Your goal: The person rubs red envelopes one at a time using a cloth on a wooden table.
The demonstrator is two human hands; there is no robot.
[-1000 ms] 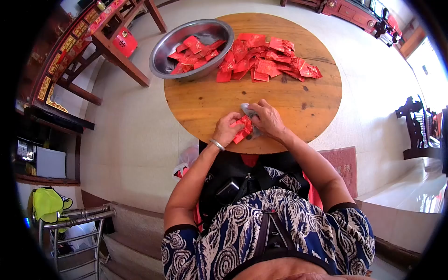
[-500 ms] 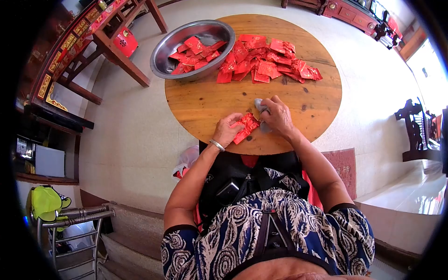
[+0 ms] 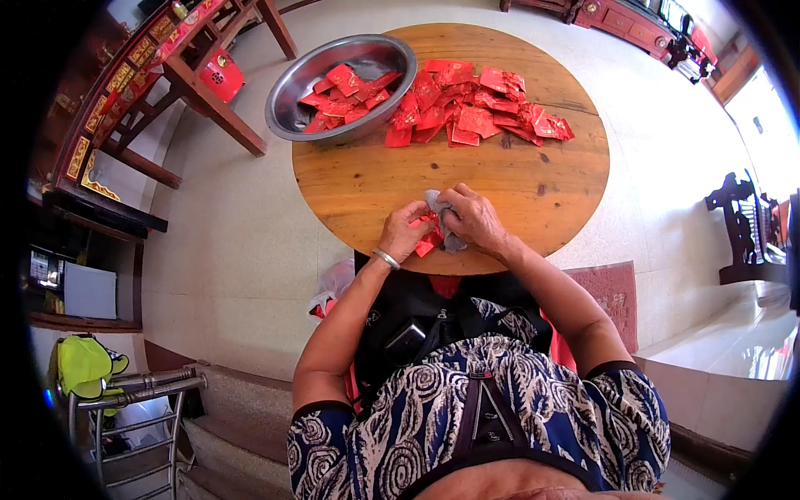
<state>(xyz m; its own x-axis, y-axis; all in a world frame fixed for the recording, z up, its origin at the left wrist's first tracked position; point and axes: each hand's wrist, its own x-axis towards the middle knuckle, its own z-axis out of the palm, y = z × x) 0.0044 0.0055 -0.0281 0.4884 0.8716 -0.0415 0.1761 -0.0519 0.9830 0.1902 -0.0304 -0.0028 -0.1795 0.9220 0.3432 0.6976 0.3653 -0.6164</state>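
Note:
Near the front edge of the round wooden table (image 3: 350, 183), my left hand (image 3: 403, 232) is closed on a red envelope (image 3: 428, 242). My right hand (image 3: 475, 221) grips a grey cloth (image 3: 454, 239) and presses it against the envelope's right side. Cloth and fingers cover much of the envelope, so only its lower part and a strip near the left fingertips show. Farther back on the table lies a loose heap of red envelopes (image 3: 477, 122), some with gold print.
A metal basin (image 3: 283, 117) holding more red envelopes stands at the table's back left, overhanging the edge. A plastic bag (image 3: 335, 283) is on the floor below left. Wooden furniture (image 3: 217, 108) stands at left; a metal rack (image 3: 137, 417) is at lower left.
My right hand has moved left with the grey cloth, from beside the red envelope onto it. The cloth now hides most of the envelope. My left hand has barely moved.

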